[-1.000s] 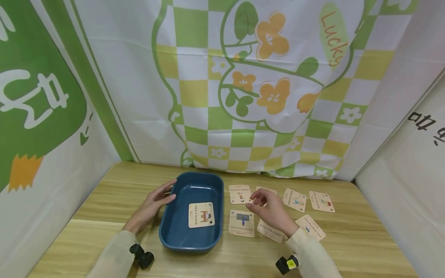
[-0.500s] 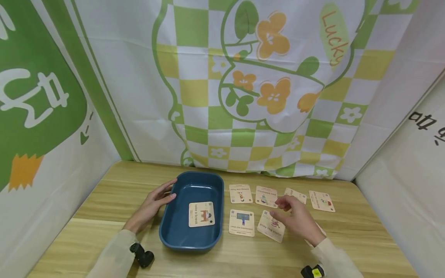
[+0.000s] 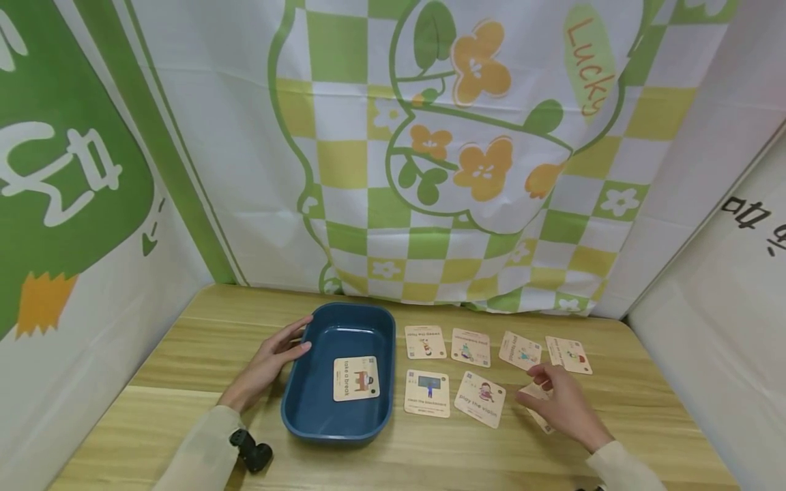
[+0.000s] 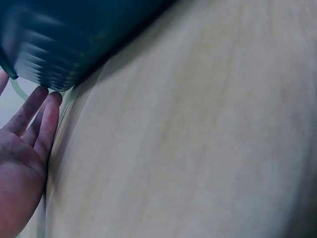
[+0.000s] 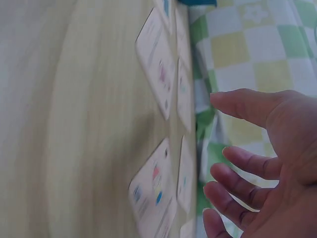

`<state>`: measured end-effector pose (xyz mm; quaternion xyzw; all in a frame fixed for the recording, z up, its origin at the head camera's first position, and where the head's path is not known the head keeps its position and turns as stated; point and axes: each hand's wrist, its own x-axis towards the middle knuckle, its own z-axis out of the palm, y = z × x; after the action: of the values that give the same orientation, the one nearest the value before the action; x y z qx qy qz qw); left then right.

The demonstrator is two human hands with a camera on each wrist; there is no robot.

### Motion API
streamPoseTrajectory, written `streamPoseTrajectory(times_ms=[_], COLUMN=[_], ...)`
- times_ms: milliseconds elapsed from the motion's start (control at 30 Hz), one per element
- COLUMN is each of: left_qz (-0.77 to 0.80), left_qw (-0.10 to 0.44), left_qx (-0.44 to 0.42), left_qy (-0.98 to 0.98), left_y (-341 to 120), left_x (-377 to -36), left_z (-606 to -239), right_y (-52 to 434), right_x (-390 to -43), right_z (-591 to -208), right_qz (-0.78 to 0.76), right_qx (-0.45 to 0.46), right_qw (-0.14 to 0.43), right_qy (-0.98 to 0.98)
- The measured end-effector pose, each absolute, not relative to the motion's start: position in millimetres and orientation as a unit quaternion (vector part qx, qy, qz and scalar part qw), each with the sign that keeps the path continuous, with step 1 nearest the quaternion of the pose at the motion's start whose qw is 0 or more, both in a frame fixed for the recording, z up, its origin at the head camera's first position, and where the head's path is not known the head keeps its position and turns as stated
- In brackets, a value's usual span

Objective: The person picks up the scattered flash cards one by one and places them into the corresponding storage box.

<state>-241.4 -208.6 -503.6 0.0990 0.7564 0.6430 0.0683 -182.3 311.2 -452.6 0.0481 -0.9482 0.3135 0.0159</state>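
My left hand (image 3: 268, 365) rests with straight fingers against the left wall of a blue rectangular tub (image 3: 338, 426). Inside the tub lies a "take a break" picture card (image 3: 356, 379). In the left wrist view the fingertips (image 4: 42, 91) are right at the tub's side. My right hand (image 3: 561, 402) hovers over a card (image 3: 535, 391) at the near right, partly hiding it in the head view. Thumb and fingers stand apart with nothing between them, as the right wrist view shows with that same card (image 5: 153, 193) lying flat beyond.
Picture cards lie in two rows right of the tub: "play the violin" (image 3: 480, 399), "clean the blackboard" (image 3: 426, 394), "sweep the floor" (image 3: 425, 342) and several more. A patterned curtain (image 3: 430, 273) hangs behind the wooden table (image 3: 245, 443).
My right hand has moved rightward over the cards, from the left columns to the near right card, uncovering the "play the violin" card. The left hand and the tub have stayed put.
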Motion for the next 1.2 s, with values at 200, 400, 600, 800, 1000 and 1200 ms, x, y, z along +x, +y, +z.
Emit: streamPoseTrajectory(times_ms=[200, 400, 600, 800, 1000, 1200], left_qz=[0.643, 0.641, 0.643, 0.643, 0.643, 0.644], left_qw=[0.069, 0.068, 0.068, 0.068, 0.070, 0.068], left_qx=[0.097, 0.093, 0.092, 0.091, 0.091, 0.091], left_qy=[0.756, 0.759, 0.757, 0.757, 0.757, 0.757], left_y=[-208.5, -207.6, -207.9, -208.5, -207.8, -207.7], left_x=[-241.2, -242.0, -242.1, -241.7, -241.0, -241.4], left_z=[-503.9, -504.4, -504.8, -504.3, -503.1, -503.5], right_y=[332.7, 346.7, 353.2, 353.6, 352.5, 351.7], right_x=[-182.6, -181.8, -179.6, -179.8, -181.0, -182.9], right_z=[-459.8, -466.6, -468.8, -469.6, -469.3, -469.9], right_qz=[0.293, 0.235, 0.178, 0.177, 0.197, 0.208], right_qx=[0.026, 0.010, -0.013, -0.024, -0.027, -0.023], right_qw=[0.003, 0.000, -0.034, -0.042, -0.044, -0.046], right_qy=[-0.956, -0.972, -0.983, -0.983, -0.979, -0.977])
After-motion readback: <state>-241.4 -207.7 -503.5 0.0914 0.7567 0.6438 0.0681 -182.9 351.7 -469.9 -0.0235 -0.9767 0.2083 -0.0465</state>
